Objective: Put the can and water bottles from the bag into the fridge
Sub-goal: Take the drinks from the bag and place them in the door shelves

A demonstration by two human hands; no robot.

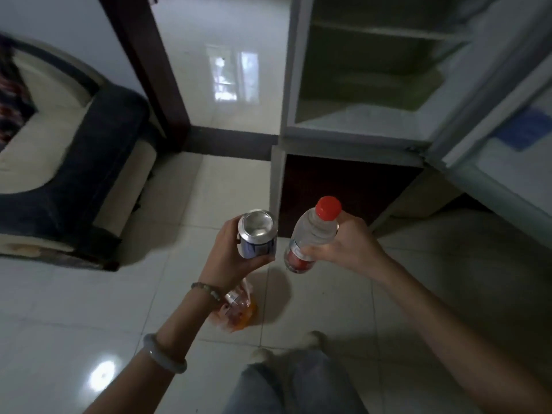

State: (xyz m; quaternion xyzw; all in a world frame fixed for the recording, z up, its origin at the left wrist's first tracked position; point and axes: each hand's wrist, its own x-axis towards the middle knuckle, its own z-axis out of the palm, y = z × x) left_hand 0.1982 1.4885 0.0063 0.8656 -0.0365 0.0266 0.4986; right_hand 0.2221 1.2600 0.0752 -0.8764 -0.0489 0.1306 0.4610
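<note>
The blue can (257, 234) sits at frame centre, the left hand (228, 259) curled around it. Just right, the right hand (351, 246) grasps a red-capped water bottle (310, 234). Below lies the orange bag (243, 316) on the tiled floor (89, 294); the open fridge (294, 70) fills the upper right.

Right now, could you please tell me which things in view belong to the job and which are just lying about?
Job: can in left hand; water bottle in right hand; orange bag; open fridge.
Lying about: sofa; door frame.
</note>
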